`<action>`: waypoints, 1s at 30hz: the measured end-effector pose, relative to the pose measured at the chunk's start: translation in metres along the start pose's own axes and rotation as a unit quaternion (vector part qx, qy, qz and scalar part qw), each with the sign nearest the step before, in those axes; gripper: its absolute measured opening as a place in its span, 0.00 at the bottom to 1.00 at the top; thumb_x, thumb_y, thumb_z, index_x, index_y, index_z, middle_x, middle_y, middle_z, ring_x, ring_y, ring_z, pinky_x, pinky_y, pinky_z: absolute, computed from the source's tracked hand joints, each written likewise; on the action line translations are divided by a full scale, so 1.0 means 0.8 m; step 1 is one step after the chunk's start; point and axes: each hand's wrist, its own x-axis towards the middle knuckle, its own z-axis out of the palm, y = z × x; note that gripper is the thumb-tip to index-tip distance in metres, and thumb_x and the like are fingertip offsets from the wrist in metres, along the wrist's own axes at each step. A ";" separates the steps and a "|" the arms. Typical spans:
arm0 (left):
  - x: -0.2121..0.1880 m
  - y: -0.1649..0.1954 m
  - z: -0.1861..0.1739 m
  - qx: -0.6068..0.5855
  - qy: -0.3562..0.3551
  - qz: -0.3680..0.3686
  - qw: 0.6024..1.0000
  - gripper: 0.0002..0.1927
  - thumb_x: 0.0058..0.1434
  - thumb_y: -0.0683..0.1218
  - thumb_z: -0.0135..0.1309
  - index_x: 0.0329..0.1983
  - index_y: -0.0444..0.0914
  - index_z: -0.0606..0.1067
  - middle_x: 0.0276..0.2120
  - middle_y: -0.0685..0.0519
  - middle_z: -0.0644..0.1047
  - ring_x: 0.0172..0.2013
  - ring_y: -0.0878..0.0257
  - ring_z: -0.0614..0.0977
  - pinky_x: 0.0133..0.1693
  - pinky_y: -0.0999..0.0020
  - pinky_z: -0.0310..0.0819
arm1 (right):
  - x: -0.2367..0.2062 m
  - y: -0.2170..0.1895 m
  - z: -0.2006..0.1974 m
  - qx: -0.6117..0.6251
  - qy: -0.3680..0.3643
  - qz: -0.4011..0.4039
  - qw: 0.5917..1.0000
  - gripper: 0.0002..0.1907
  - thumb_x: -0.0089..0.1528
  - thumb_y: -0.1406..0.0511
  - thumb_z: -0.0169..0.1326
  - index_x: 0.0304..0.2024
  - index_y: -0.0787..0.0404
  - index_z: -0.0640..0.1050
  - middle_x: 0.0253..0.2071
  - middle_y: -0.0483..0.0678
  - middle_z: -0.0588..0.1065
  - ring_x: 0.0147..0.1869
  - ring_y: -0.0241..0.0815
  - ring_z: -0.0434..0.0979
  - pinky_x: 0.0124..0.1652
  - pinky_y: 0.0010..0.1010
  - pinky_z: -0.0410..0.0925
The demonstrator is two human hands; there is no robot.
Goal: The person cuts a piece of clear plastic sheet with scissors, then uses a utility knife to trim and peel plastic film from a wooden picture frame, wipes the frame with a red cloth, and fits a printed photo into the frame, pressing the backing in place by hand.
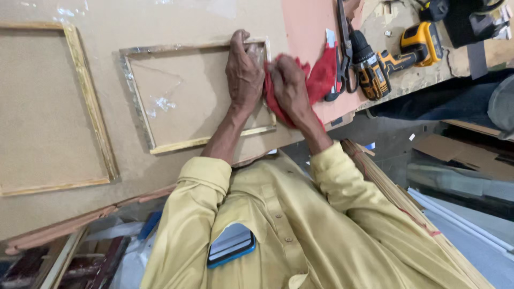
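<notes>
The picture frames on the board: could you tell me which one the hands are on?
The smaller frame with glass, right of the larger empty frame. The left hand presses its far corner; the right hand holds a red cloth there.

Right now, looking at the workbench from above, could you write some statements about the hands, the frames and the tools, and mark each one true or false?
1. The right hand presses a red cloth at the edge of the small wooden frame. True.
2. The left hand holds the scissors. False: it lies flat on the small wooden frame; the scissors lie on the bench.
3. A yellow and black cordless drill lies right of the red cloth. True.
4. Only one frame is on the board. False: a larger frame lies at the left too.
5. The shirt pocket is empty. False: a phone with a blue edge sits in it.
</notes>
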 end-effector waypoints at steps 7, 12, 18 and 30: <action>-0.004 -0.009 0.004 -0.034 -0.021 -0.034 0.999 0.20 0.72 0.34 0.37 0.66 0.37 0.60 0.58 0.41 0.75 0.57 0.48 0.82 0.55 0.62 0.84 | -0.012 -0.001 -0.005 -0.027 -0.010 -0.002 1.000 0.11 0.69 0.76 0.54 0.35 0.67 0.65 0.32 0.54 0.65 0.35 0.49 0.66 0.37 0.40 0.63; -0.006 -0.016 0.004 -0.064 -0.014 -0.011 0.998 0.17 0.76 0.36 0.39 0.67 0.36 0.60 0.59 0.42 0.74 0.57 0.48 0.81 0.52 0.62 0.84 | -0.002 -0.013 -0.010 -0.059 -0.034 -0.059 0.996 0.10 0.66 0.76 0.55 0.34 0.67 0.66 0.32 0.55 0.65 0.36 0.52 0.66 0.37 0.42 0.62; -0.015 -0.028 0.010 -0.113 -0.002 -0.042 0.993 0.17 0.76 0.37 0.38 0.66 0.37 0.61 0.53 0.44 0.77 0.45 0.56 0.85 0.47 0.64 0.84 | -0.081 -0.048 -0.027 -0.053 -0.070 -0.083 0.993 0.06 0.67 0.79 0.51 0.40 0.69 0.68 0.38 0.58 0.66 0.42 0.56 0.69 0.43 0.45 0.65; -0.006 0.020 -0.014 -0.160 0.025 -0.039 0.986 0.13 0.76 0.39 0.38 0.61 0.37 0.65 0.53 0.44 0.75 0.37 0.57 0.85 0.37 0.64 0.83 | -0.124 -0.115 -0.163 -0.054 -0.086 -0.049 0.994 0.08 0.64 0.81 0.52 0.42 0.67 0.74 0.41 0.53 0.75 0.45 0.49 0.79 0.46 0.37 0.73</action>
